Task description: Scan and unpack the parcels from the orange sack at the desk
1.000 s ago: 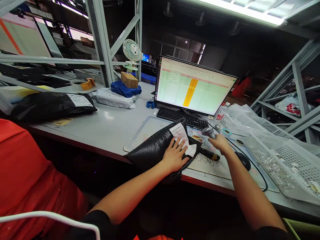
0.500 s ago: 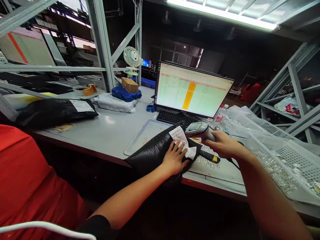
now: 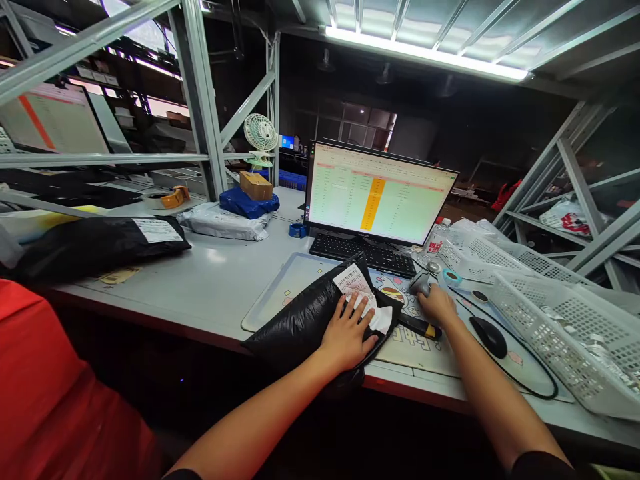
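My left hand (image 3: 349, 331) lies with fingers spread on a black plastic mailer bag (image 3: 305, 313), over the lower part of its white label (image 3: 353, 280). The bag juts over the table's front edge. To the right, my right hand (image 3: 437, 305) is wrapped round a grey barcode scanner (image 3: 421, 283), held low over the printed desk mat (image 3: 273, 287). Beside the bag lies a black and yellow box cutter (image 3: 420, 325), its left end hidden by the bag. A black mouse (image 3: 489, 337) rests right of my right forearm.
Behind the mat stand a keyboard (image 3: 335, 247) and a lit monitor (image 3: 345, 193). White plastic baskets (image 3: 565, 347) line the right side. At left are a black parcel (image 3: 100, 248), a grey parcel (image 3: 220, 223), a blue parcel (image 3: 249, 201) and a small carton (image 3: 256, 185).
My right hand has moved the scanner away from the label, down and to the right, uncovering the keyboard and mouse. My left hand stays on the bag. The whole view has shifted slightly.
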`<state>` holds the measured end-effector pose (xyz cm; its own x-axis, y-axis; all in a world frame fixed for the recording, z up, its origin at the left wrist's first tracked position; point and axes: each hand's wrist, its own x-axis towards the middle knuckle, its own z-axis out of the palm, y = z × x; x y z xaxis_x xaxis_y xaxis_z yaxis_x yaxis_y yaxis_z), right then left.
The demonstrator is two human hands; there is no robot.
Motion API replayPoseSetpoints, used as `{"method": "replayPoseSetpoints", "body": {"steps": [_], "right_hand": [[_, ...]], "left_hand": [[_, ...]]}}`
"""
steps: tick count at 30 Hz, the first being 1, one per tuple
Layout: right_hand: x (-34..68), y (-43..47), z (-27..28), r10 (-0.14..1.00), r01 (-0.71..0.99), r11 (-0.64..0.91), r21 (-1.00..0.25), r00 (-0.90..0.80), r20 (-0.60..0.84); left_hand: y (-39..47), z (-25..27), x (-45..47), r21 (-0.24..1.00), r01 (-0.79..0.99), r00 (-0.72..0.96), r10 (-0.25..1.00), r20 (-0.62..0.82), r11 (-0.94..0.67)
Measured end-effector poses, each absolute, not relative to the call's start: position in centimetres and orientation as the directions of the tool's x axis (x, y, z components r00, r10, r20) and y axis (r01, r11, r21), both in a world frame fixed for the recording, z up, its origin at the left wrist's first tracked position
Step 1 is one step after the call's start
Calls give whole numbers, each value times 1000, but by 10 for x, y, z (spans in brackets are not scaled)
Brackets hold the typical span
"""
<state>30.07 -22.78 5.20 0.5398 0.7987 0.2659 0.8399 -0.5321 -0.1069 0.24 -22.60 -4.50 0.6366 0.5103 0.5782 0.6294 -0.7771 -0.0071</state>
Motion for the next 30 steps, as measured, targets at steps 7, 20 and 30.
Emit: {"method": "replayPoseSetpoints", "body": {"steps": [7, 20, 30], "right_hand": [[285, -198, 63, 748, 844, -522, -123, 522, 410], [249, -96, 25, 859, 932, -339, -129, 362, 362], [248, -89, 32, 869, 935, -339, -108, 355, 344]], "left_hand": [[-226, -45, 3, 15, 620, 639, 516, 570, -784], [-224, -47, 2, 7, 629, 623, 510, 593, -777], [-224, -46, 3, 12, 632, 627, 520, 579, -775]]}}
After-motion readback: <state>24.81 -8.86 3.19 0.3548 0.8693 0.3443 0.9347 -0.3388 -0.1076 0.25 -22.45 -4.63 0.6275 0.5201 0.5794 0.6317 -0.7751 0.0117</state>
